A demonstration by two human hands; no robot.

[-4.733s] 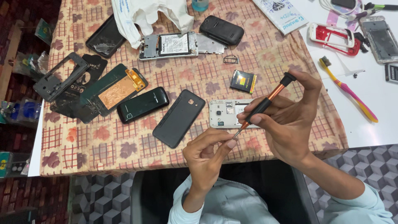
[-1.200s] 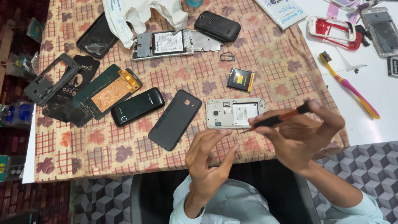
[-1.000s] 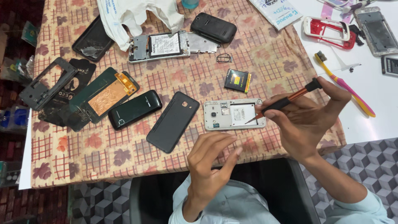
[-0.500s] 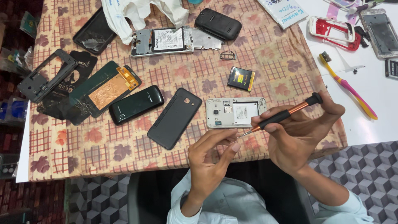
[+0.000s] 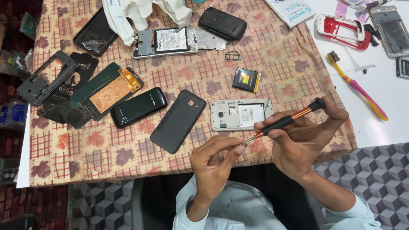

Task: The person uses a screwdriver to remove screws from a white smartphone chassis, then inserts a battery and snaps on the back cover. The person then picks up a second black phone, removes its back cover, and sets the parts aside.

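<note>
- Two hands were up close to my chest: my left hand (image 5: 213,164) pinched at the tip of the screwdriver (image 5: 283,122), fingers closed as if on something tiny, though what sat between them was too small for me to tell.
- My right hand (image 5: 304,142) was wrapped round the screwdriver's black grip, its copper shaft angled up and to the right, its point down against my left fingertips.
- Risk, as I judged it: whatever I was pinching could have slipped and dropped off the table edge into my lap or onto the floor, since both hands hung past the checked tablecloth (image 5: 64,145).
- Just beyond the tip lay the opened white phone (image 5: 241,114), back off, compartment bare; a slip of the point could have scratched it.
- Beside it lay the black back cover (image 5: 178,121), then the small battery (image 5: 246,79).
- Farther off, the pink toothbrush (image 5: 357,87) rested on the white table, well apart.
</note>
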